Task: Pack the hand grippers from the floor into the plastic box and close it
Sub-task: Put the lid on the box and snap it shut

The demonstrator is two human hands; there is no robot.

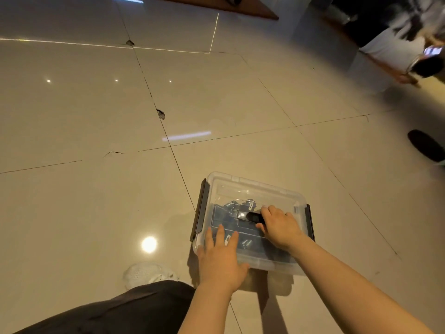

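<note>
Dark trouser leg (115, 307) and white shoe (147, 273) nearest; left hand (220, 259) flat, fingers (220, 235) straight, pressing the near edge of the lid (260, 189); right hand (280, 227) curls round a black handle (254, 216) at lid centre; plastic box (267, 267) sits on the floor (96, 104), blue hand grippers (226, 212) inside; black side latches (201, 208) flank it.

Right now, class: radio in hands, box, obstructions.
Left hand flat on lid. Right hand grips black lid handle. Plastic box covered, hand grippers inside. Nothing obstructing.
</note>
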